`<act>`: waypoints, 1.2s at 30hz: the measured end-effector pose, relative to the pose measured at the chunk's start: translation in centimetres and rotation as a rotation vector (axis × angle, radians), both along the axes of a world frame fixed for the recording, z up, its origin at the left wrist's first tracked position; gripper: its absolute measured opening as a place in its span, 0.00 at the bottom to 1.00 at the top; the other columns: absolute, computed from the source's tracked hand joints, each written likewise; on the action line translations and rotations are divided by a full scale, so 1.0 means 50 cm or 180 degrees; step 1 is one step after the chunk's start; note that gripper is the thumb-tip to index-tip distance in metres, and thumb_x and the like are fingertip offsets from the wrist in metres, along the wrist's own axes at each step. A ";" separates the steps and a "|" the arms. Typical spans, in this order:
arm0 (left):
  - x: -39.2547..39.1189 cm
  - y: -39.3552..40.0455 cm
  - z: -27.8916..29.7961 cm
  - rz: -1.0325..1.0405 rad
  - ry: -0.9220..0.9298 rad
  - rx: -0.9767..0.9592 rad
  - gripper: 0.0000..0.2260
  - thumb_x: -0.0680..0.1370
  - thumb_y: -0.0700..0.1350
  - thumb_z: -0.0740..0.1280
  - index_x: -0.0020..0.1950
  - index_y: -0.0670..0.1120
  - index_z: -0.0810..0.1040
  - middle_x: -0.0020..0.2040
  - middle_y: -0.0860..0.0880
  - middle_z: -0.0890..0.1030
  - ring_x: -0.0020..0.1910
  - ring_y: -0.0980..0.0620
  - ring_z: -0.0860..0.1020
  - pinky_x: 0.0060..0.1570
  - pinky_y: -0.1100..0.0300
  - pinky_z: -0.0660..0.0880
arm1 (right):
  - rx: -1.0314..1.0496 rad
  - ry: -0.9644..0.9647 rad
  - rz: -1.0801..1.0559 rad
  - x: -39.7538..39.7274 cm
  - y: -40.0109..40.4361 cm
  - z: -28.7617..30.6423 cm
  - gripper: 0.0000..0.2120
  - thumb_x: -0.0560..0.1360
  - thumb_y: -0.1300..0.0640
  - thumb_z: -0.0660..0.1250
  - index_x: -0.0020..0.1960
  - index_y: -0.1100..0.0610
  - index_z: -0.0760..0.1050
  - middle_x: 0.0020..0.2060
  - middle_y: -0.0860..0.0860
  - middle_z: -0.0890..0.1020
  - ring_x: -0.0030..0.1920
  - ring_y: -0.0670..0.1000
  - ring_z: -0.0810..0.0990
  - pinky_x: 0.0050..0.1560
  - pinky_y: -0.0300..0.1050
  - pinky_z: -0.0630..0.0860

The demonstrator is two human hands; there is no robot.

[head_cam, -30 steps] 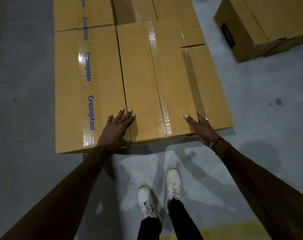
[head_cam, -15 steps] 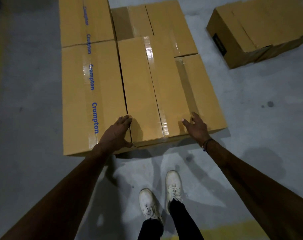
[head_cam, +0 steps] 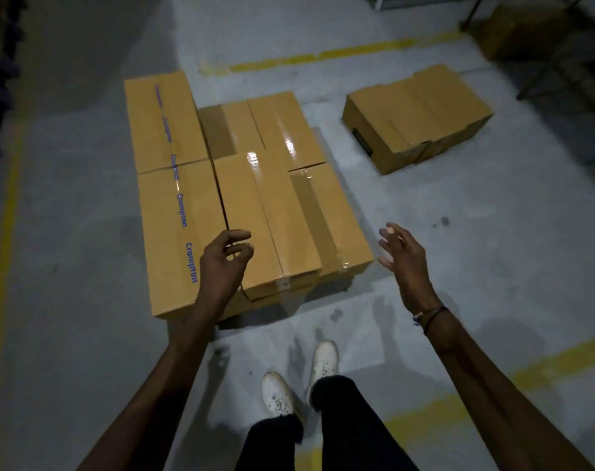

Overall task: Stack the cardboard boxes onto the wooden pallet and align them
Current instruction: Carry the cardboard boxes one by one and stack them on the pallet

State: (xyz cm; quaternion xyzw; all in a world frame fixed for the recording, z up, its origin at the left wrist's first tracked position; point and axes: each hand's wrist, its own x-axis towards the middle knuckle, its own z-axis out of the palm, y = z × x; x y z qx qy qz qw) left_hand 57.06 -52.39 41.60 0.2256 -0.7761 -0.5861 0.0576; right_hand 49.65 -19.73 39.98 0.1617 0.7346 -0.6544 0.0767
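Observation:
Several taped cardboard boxes lie packed together in a low stack in front of me. The near left box [head_cam: 173, 239] carries blue Crompton lettering. Beside it, raised a little higher, lies the near middle box [head_cam: 255, 219], with a lower box [head_cam: 333, 215] at its right. Two more boxes [head_cam: 163, 120] fill the far row. The pallet beneath is hidden. My left hand [head_cam: 223, 263] hovers over the near middle box's front left corner, fingers loosely curled, holding nothing. My right hand [head_cam: 403, 256] hangs in the air right of the stack, fingers spread.
A separate group of cardboard boxes [head_cam: 415, 113] sits on the grey floor to the far right. Yellow floor lines [head_cam: 323, 56] run behind the stack and along the left. My white shoes [head_cam: 299, 385] stand just before the stack. A dark rack leg [head_cam: 473, 11] stands far right.
Both hands have come off the near middle box, which they were pressing at its front corners. I have drawn back, so more floor and the far boxes show.

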 end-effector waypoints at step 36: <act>-0.595 0.925 0.301 0.0048 0.0544 0.1413 0.10 0.82 0.44 0.71 0.62 0.43 0.82 0.54 0.48 0.86 0.53 0.51 0.85 0.50 0.54 0.79 | -0.0688 0.0637 -0.0427 -0.460 0.877 0.327 0.16 0.87 0.48 0.61 0.67 0.53 0.80 0.62 0.49 0.86 0.63 0.49 0.85 0.60 0.49 0.80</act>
